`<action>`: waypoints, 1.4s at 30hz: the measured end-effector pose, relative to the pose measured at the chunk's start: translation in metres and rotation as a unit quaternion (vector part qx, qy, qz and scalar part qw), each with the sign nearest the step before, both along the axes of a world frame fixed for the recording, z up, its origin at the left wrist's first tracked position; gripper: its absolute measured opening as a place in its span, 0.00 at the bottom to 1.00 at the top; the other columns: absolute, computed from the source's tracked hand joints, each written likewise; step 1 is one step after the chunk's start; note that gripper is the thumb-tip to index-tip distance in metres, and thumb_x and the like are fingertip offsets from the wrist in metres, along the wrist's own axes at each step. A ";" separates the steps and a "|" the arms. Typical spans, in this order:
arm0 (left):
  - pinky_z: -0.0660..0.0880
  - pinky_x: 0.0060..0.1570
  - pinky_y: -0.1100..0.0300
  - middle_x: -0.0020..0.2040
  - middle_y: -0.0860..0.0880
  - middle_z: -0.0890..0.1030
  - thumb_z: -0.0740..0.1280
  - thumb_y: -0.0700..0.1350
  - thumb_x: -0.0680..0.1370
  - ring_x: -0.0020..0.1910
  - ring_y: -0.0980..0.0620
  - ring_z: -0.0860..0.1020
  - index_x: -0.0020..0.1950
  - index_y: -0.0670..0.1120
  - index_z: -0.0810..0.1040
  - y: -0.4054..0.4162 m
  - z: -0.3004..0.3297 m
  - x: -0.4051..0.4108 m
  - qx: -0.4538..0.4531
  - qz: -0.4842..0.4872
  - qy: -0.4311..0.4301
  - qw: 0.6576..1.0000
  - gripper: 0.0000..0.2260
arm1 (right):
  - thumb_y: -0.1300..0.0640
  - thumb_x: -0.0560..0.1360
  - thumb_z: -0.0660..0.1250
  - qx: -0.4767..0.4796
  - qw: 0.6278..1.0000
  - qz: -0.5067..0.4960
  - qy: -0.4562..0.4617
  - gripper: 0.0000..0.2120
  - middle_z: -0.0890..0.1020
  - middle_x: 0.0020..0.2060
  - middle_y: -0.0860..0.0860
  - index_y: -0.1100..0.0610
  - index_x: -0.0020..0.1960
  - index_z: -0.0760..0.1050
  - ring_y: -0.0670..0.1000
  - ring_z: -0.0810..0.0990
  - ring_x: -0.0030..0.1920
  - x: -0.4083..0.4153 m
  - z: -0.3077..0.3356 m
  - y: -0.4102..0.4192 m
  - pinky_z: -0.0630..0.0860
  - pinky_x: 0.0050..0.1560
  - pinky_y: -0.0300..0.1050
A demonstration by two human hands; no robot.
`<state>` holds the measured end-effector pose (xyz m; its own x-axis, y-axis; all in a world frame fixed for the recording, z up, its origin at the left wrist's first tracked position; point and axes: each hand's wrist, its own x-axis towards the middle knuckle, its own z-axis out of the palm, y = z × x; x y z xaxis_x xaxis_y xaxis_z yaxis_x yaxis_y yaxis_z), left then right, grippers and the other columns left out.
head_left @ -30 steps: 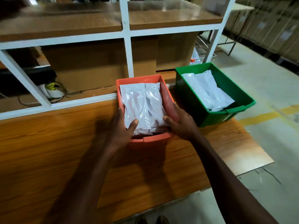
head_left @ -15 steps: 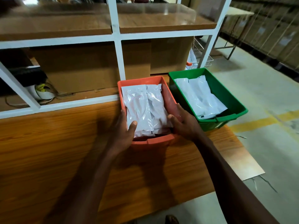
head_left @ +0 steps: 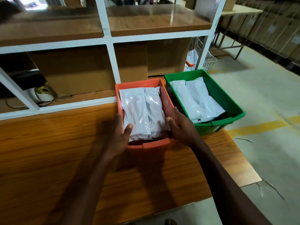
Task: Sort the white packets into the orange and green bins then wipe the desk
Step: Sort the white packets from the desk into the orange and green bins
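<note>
In the orange bin [head_left: 167,99], glossy crinkled packets [head_left: 142,114], both hands' fingers [head_left: 127,129] seemingly gripping its sides.

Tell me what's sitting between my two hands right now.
In the head view, the white packets stacked in the orange bin lie between the left hand and the right hand, with both hands at the bin's near corners.

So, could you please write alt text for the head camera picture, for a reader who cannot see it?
Two bare hands, left hand and right hand, grip the near end of an orange bin filled with white packets on a wooden desk. Beside it stands a green bin, also holding white packets, below white-framed shelves.
</note>
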<state>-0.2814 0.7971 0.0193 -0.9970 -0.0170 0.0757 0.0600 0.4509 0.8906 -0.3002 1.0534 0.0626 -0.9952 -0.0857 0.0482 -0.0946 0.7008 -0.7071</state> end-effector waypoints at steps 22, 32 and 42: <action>0.63 0.74 0.48 0.80 0.51 0.58 0.55 0.66 0.77 0.77 0.52 0.60 0.81 0.54 0.46 -0.006 0.020 -0.020 -0.048 0.008 -0.024 0.999 0.37 | 0.50 0.84 0.57 0.063 0.998 0.003 -0.002 0.22 0.74 0.70 0.59 0.60 0.74 0.65 0.60 0.74 0.67 -0.029 0.003 -0.012 0.71 0.65 0.54; 0.65 0.73 0.43 0.80 0.54 0.57 0.57 0.67 0.77 0.78 0.51 0.60 0.80 0.59 0.46 -0.010 0.015 -0.024 -0.038 -0.003 -0.022 0.999 0.36 | 0.51 0.85 0.55 0.125 0.992 0.005 0.021 0.21 0.69 0.73 0.61 0.61 0.74 0.64 0.62 0.69 0.71 -0.025 0.006 -0.016 0.69 0.69 0.57; 0.65 0.72 0.39 0.81 0.55 0.54 0.57 0.73 0.75 0.79 0.49 0.57 0.79 0.63 0.46 -0.013 0.009 -0.025 -0.065 0.017 -0.036 0.997 0.37 | 0.54 0.84 0.59 0.128 0.983 0.034 0.126 0.19 0.73 0.69 0.64 0.65 0.70 0.70 0.64 0.72 0.69 -0.015 0.006 -0.013 0.73 0.64 0.56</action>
<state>-0.3062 0.7839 0.0282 -0.9990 -0.0450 0.0086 -0.0183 0.5637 0.8258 -0.3154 1.0401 0.0682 -0.9462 -0.1929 0.2597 -0.2963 0.8391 -0.4562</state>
